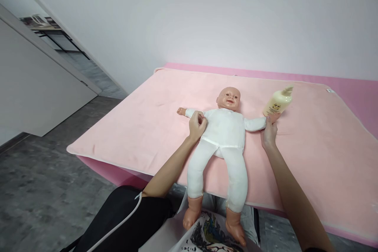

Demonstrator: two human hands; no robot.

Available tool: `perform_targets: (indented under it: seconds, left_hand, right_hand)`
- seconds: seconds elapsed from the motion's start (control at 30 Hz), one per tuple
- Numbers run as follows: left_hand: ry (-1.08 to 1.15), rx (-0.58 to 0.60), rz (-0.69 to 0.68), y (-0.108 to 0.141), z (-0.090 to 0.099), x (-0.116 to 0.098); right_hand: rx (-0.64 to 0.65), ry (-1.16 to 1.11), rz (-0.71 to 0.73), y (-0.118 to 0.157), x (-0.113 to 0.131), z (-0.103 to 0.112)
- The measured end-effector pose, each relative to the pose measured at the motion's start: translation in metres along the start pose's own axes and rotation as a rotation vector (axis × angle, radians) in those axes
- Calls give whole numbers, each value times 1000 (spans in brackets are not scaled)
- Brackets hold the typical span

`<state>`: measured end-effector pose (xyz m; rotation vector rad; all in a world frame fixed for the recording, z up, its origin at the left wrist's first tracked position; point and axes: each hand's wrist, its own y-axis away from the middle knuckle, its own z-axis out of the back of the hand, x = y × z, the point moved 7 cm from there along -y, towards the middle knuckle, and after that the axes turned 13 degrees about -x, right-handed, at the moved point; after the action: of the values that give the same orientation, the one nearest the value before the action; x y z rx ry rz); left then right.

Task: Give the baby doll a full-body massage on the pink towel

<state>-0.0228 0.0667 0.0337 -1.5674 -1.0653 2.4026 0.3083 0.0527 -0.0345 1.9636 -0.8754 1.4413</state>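
A baby doll [226,128] lies on its back on a pink mat, with a white cloth body and bare plastic head, hands and feet. Its legs point toward me and hang past the near edge. My left hand [197,125] is closed around the doll's sleeved arm on the left, close to the shoulder; part of the grip is hidden. On the other side, my right hand [269,134] holds the doll's other arm [254,124] at the wrist, with the thumb on top. Just beyond that wrist, a pale yellow pump bottle [277,103] leans at a slant.
The pink mat [132,126] covers a pink table [354,94] set against a white wall [221,19]. At the left are a door [38,78] and grey floor [38,189]. A white cable [118,222] runs along my left sleeve.
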Motion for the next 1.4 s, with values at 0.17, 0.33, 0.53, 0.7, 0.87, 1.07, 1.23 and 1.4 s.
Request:
perform_targets:
  seconds: [0.17,0.33,0.53,0.7,0.87,1.07,1.23,1.4]
  left_hand:
    - [-14,-19,-43,-1,2,-1]
    - [-28,-30,-38,0,1,4]
    - [-37,-29,-47,-1,1,5]
    - [-34,-33,-56,-2,2,1]
    - [-39,-30,-47,-2,1,2]
    - [-5,-30,-35,-2,1,5]
    - [20,-26,-29,-2,0,7]
    - [4,-35,-39,-2,0,5]
  right_hand:
    - [11,3,20,-1,-1,0]
    - [19,6,39,-2,-2,0]
    - [11,-5,19,-3,-4,0]
    - [-28,16,-10,-5,-7,2]
    - [-25,7,-17,-5,-8,1]
    - [-8,-9,-20,-5,-8,1]
    - [-7,-18,-11,-5,-8,1]
    - [-8,-7,-10,-5,-8,1]
